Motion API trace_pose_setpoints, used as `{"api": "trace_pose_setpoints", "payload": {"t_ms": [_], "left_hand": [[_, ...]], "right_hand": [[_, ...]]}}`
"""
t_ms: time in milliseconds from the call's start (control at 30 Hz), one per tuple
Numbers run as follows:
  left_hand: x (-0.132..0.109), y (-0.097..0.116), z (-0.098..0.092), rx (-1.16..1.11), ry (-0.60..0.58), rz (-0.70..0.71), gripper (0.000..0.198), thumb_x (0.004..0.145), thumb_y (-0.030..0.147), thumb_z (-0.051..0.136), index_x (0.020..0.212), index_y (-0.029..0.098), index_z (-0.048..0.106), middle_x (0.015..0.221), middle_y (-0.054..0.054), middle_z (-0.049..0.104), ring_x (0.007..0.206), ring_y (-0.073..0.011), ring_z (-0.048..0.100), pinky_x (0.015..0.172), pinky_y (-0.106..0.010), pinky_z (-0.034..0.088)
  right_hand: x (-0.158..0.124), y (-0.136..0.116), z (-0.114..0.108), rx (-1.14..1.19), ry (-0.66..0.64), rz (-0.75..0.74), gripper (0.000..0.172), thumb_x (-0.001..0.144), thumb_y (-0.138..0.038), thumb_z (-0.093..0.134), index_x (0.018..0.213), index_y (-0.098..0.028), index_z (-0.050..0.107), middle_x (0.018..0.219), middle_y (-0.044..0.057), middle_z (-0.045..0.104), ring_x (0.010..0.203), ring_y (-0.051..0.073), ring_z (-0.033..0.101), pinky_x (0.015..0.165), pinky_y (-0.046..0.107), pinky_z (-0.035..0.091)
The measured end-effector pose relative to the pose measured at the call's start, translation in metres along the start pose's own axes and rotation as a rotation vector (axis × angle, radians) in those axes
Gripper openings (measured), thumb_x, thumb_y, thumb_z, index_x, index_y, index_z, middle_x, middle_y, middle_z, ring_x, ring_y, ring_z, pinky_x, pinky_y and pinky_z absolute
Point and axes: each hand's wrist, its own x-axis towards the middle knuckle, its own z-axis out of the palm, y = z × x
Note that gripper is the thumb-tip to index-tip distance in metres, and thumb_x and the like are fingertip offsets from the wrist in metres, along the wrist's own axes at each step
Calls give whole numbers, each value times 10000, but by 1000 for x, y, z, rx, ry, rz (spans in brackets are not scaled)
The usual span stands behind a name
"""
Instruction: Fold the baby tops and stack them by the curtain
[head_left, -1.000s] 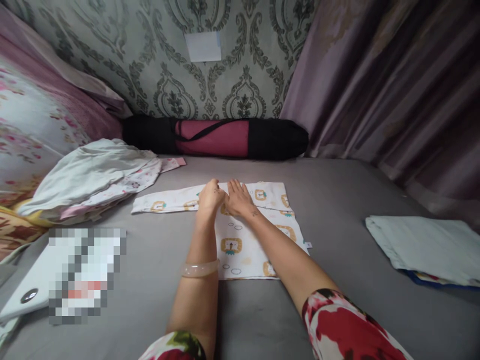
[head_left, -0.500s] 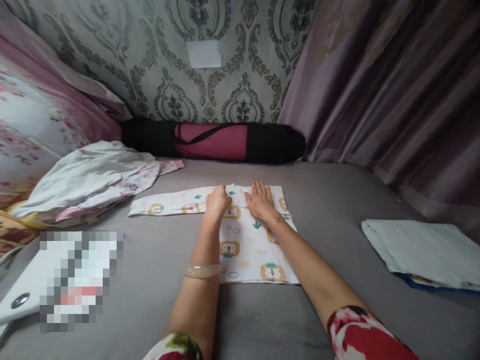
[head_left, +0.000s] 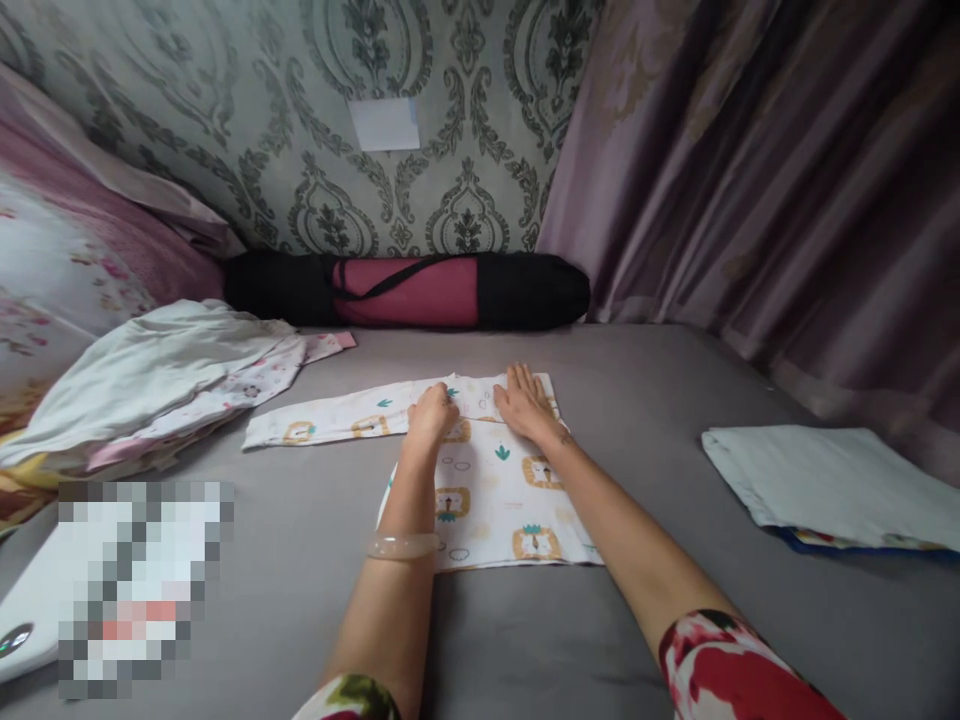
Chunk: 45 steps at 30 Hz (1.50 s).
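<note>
Garment (head_left: 487,510) beneath your flat, open right hand (head_left: 526,405) and curled left hand (head_left: 433,412), the latter's hold hard to tell

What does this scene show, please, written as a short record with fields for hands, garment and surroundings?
left hand: curled on the garment, grip unclear
right hand: flat on the garment
garment: white, lion print, long strip reaching left
left side: heaped clothes, pale on top
right side: pale folded cloth
back: bag, black and dark red
</note>
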Motion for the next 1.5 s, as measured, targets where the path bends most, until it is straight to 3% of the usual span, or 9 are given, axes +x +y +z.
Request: {"api": "trace_pose_setpoints", "payload": {"t_ms": [300, 567, 833, 1233, 1367, 1500], "left_hand": [[4, -5, 9, 106, 39, 32, 287, 914, 272, 388, 1125, 221, 576, 1284, -133, 599, 1185, -272, 563, 944, -404, 424], [5, -5, 33, 195, 155, 87, 411, 901, 389, 423, 1228, 174, 549, 1361, -162, 491, 1267, -330, 437, 1041, -491, 341], [0, -13, 55, 176, 288, 150, 485, 941, 356, 299, 1324, 136, 501, 1430, -188, 439, 1336, -349, 359, 1104, -545, 238], [-6, -13, 59, 230, 369, 189, 476, 946, 320, 302, 1304, 98, 521, 1367, -214, 495, 1279, -367, 414, 1068, -557, 267], [-6, -13, 58, 209, 339, 180, 470, 945, 328, 302, 1301, 111, 519, 1406, -207, 460, 1301, -362, 397, 1080, -551, 253], [-1, -15, 45, 173, 207, 182, 465, 937, 391, 340, 1284, 147, 530, 1399, -176, 479, 1312, -339, 401, 1089, -513, 266]], "right_hand": [[0, 27, 10, -94, 2, 129, 704, 977, -449, 180, 1504, 15, 229, 1585, 172, 196, 1470, 274, 117, 1179, 418, 100], [-13, 42, 1, -66, -71, -40, 721, 980, -491, 147, 1515, -12, 216, 1595, 168, 162, 1476, 274, 97, 1190, 408, 102], [-84, 69, -11, -79, -110, -274, 720, 973, -510, 182, 1518, -42, 232, 1603, 158, 118, 1481, 250, 75, 1198, 414, 116], [-209, 84, -42, -21, -239, -423, 595, 996, -456, 249, 1538, -212, 234, 1605, 72, 155, 1476, 241, 114, 1198, 494, 100], [-241, 85, -60, 7, -316, -414, 538, 996, -423, 288, 1504, -251, 336, 1599, 52, 190, 1470, 229, 152, 1198, 477, 130], [-256, 82, -86, 49, -446, -362, 567, 960, -462, 382, 1485, -250, 383, 1577, 58, 262, 1442, 245, 256, 1182, 442, 215]]}}
